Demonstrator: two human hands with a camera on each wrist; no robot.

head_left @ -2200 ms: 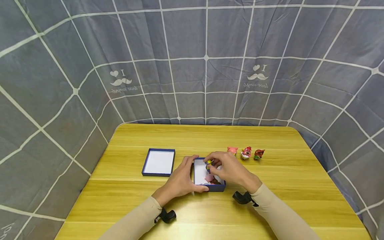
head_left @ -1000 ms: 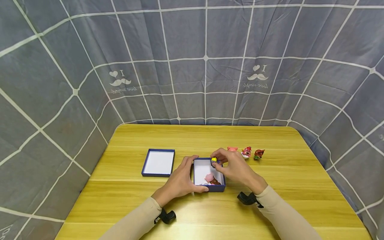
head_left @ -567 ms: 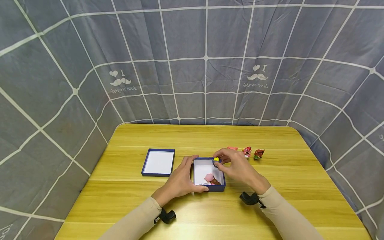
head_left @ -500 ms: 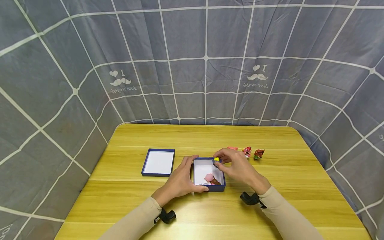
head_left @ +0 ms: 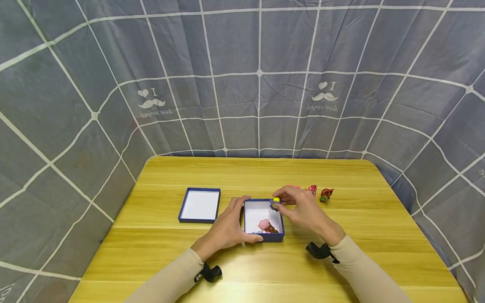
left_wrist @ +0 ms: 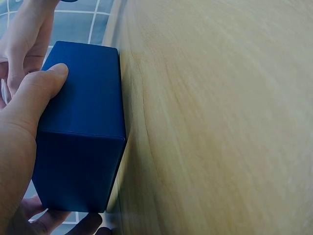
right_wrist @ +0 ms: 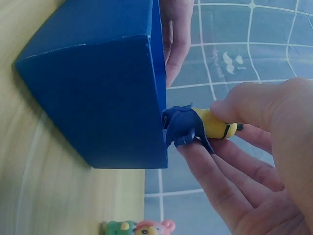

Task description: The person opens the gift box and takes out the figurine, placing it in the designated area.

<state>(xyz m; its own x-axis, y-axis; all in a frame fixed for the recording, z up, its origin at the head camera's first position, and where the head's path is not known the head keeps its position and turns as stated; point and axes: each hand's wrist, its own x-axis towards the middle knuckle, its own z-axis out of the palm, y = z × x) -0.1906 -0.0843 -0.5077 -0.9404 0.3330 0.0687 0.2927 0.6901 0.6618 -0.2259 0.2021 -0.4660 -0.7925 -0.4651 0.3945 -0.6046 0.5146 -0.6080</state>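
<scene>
My left hand [head_left: 226,230] grips the left side of an open blue box [head_left: 273,238], its thumb on the front wall and the other fingers round the far corner. Between thumb and fingers my right hand [head_left: 305,211] pinches a yellow Minion figurine [right_wrist: 209,123] with a dark blue cape [right_wrist: 185,125]. The figurine [head_left: 276,200] is at the box's far right corner, its caped end at the rim in the right wrist view; I cannot tell whether they touch. Inside the white-lined box, a pink piece [head_left: 263,224] and a brown figurine [head_left: 272,228] lie near the front right.
Left of the box, a blue-rimmed lid [head_left: 198,221] lies white side up. Behind the right hand stand small figurines: a pink one [head_left: 294,186] mostly hidden, a red-and-pink one [head_left: 312,189] and a brown fox-like one [head_left: 326,194]. A grey checked curtain [head_left: 235,97] surrounds the wooden table [head_left: 242,269].
My right hand has carried the Minion figurine from above the box's middle to its far right corner, now covering more of the pink figurine behind. The left hand and box stay put.
</scene>
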